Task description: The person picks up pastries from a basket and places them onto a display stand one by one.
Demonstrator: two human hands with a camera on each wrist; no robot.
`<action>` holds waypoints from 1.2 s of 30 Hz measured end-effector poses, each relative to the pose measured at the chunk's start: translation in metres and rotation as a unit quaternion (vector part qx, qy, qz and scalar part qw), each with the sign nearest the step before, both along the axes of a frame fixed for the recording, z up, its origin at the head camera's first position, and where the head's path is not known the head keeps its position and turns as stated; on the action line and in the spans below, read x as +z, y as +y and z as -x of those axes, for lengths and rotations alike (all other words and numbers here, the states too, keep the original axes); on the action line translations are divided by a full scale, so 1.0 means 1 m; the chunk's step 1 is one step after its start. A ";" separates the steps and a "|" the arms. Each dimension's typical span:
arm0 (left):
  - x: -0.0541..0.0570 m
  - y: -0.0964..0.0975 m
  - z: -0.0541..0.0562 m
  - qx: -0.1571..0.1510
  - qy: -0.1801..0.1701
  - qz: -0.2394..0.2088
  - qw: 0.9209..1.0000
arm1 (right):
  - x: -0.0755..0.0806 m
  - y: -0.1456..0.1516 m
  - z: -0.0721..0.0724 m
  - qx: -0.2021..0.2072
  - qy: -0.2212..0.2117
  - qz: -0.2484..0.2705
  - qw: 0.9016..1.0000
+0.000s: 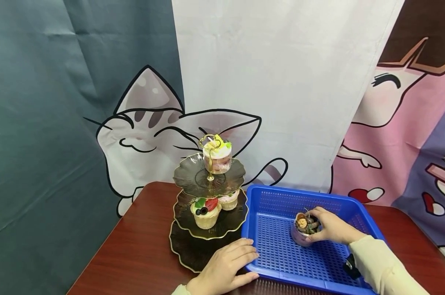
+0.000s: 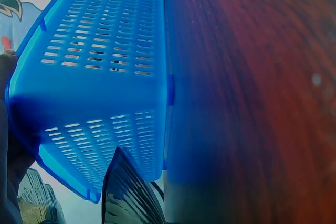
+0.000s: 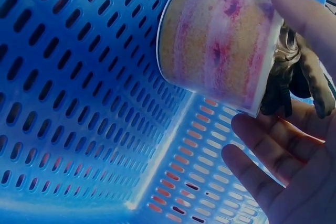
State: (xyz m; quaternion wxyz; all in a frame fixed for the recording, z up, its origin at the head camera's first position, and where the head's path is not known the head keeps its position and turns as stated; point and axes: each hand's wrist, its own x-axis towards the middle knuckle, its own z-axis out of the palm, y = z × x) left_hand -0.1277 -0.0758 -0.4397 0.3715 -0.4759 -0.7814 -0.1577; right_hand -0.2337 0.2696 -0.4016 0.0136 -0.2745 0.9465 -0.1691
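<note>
My right hand (image 1: pixel 330 225) is inside the blue plastic basket (image 1: pixel 277 268), its thumb and fingers gripping a round cake cup (image 1: pixel 300 237) near its top. Clear sides show pink and tan layers of the cake (image 3: pixel 218 45), and dark and brown decorations (image 3: pixel 294 72) crown it. The cup's base is close over the basket's slotted floor. At the basket's near left corner, my left hand (image 1: pixel 226 264) rests with extended fingers over the rim. Left of the basket rises a three-tier dark stand (image 1: pixel 185 176) with gold edges.
A layered cake cup (image 1: pixel 218 159) tops the stand. Its middle tier bears a fruit-topped cupcake (image 1: pixel 205 217) and a pale one (image 1: pixel 229 201) behind. The lowest tier (image 1: pixel 185 246) sits close to the basket on the red-brown table (image 1: pixel 134 246). A printed cloth (image 1: pixel 281 82) hangs behind.
</note>
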 end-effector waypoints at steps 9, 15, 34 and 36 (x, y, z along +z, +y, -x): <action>0.000 0.000 0.001 -0.005 0.008 -0.004 1.000 | -0.001 0.001 0.000 0.017 0.010 0.007 1.000; 0.001 0.000 0.001 -0.006 0.011 -0.003 1.000 | -0.003 0.002 0.002 0.022 0.017 0.006 1.000; 0.000 0.000 0.001 -0.004 0.008 0.001 1.000 | -0.001 -0.003 0.000 -0.021 0.020 0.000 1.000; 0.000 0.000 0.001 -0.003 0.007 0.003 1.000 | 0.001 -0.004 0.000 -0.024 0.017 0.009 1.000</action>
